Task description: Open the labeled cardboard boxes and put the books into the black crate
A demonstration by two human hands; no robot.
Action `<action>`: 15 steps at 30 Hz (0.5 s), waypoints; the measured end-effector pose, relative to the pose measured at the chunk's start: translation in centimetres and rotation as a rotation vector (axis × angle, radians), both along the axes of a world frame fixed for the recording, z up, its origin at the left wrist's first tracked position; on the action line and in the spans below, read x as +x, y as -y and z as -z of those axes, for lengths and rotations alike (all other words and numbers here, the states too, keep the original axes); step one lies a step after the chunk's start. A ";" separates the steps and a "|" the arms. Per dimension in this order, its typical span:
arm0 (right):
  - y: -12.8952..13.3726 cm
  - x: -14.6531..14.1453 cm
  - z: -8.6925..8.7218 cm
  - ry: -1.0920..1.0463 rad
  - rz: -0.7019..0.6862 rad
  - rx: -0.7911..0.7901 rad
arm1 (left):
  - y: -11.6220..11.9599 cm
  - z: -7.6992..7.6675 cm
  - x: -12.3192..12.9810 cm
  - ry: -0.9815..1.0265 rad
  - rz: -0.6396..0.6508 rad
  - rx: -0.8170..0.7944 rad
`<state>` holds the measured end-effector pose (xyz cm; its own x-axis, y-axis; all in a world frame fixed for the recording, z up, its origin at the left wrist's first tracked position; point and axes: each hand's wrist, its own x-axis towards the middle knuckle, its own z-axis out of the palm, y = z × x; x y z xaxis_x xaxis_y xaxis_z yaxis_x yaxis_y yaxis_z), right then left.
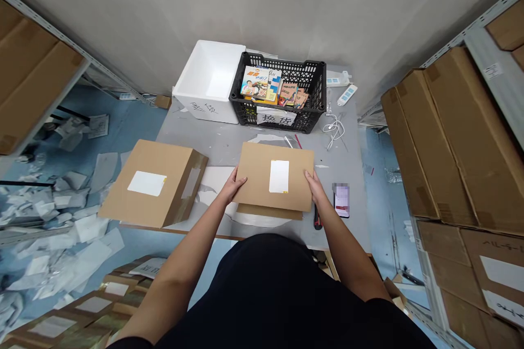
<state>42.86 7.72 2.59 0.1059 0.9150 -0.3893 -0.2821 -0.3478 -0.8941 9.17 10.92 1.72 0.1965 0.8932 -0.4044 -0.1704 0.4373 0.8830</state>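
Both my hands hold a cardboard box (256, 174) by its two sides, over the near middle of the table. A white label (279, 176) sits on its upper face. My left hand (232, 185) grips the left edge, thumb on top and fingers mostly hidden. On the right edge, my right hand (314, 185) grips in the same way. A brown flap (270, 211) shows below the near edge. Just by my right wrist lies a red and black cutter (317, 219), partly covered. Farther right is a phone (341, 200) with its screen lit.
A larger labelled carton (143, 196) stands on the table's left. Behind are a white foam box (210, 79) and a black crate (278, 114) of books (262, 84). A white cable (334, 130) lies at right. Shelves with cartons (458, 136) flank the table; packaging litters the left floor.
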 end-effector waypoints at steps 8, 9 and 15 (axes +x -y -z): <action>2.6 0.3 -1.6 0.124 -0.071 0.056 | 1.7 -2.4 -1.9 -0.151 0.172 0.148; 3.2 0.6 -1.6 0.139 -0.095 0.072 | 2.3 -2.7 -2.2 -0.179 0.183 0.166; 8.5 2.2 0.4 0.379 -0.205 0.038 | 8.0 -1.6 -3.5 -0.435 0.191 0.247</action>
